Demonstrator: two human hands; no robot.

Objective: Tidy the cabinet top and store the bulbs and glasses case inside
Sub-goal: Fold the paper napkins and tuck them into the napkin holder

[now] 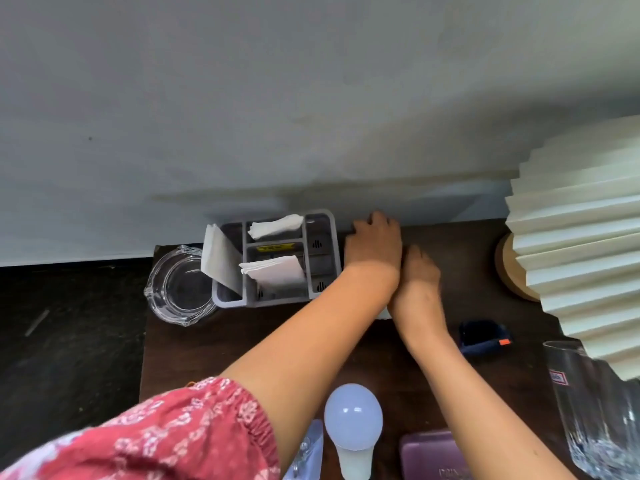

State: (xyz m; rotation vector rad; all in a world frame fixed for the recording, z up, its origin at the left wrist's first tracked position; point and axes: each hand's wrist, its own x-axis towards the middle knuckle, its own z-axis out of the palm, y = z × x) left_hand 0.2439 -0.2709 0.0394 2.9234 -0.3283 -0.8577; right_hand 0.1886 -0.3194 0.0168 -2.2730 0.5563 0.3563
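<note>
A white bulb [353, 424] lies on the dark wooden cabinet top [214, 341] at the near edge. A purple glasses case [433, 459] sits just right of it. Left of the bulb is a pale blue pack [311, 441] holding a small clear bulb. My left hand [375, 244] rests palm down at the back by the wall, right beside a grey organizer [323, 258]. My right hand [419, 271] touches the left wrist, fingers pointing down onto the top. Both hands' fingers are hidden, so any hold is unclear. A small white scrap [385, 315] shows under my forearms.
The organizer holds white tissues [273, 268]. A glass ashtray [180, 285] stands at its left, near the top's left edge. At the right are a pleated cream lamp [581, 244] on a wooden base [507, 268], a dark blue object [483, 337], and a glass tumbler [595, 417].
</note>
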